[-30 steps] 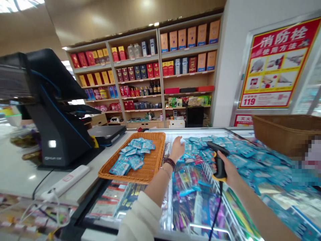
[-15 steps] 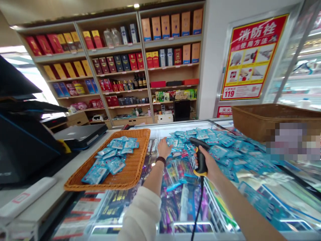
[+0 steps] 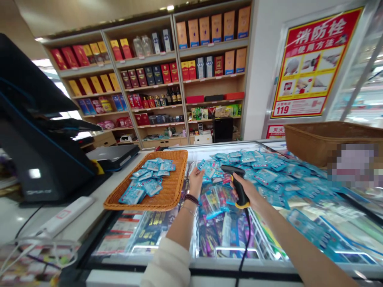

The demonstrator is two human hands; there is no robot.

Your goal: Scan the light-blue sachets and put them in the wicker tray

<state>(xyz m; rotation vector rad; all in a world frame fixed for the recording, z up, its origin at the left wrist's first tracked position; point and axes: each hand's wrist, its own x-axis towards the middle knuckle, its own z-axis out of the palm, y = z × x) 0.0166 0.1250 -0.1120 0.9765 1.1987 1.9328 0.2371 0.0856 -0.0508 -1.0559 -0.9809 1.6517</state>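
Filling the far wall, the shelving unit [image 3: 180, 79] is the biggest thing here. Before it stretches a glass-topped chest [image 3: 206, 148], with the bench [image 3: 89, 221] on the left bearing a checkout terminal [image 3: 42, 159], cut off at the side. A brown basket [image 3: 311, 143] sits at the right, its lower right part lost in a blocked-out blur. An orange wicker tray [image 3: 173, 191] rests at the join of bench and chest, a small pile of blue packets [image 3: 146, 175] inside; a far larger heap of blue packets [image 3: 266, 175] spreads across the chest.

The right hand [image 3: 248, 190] has its fingers clamped around the grip of a corded barcode scanner [image 3: 240, 189], head pointing left. Between tray and scanner, the left hand [image 3: 196, 179] has curled fingers against one blue packet [image 3: 206, 169] at the heap's near left edge; I cannot tell whether they pinch it or only touch it.

I'd judge the step to be presenting that packet for scanning, and the next move to call for its barcode squarely facing the scanner. The print is too small to read, no beam shows, and the trigger is hard to make out.
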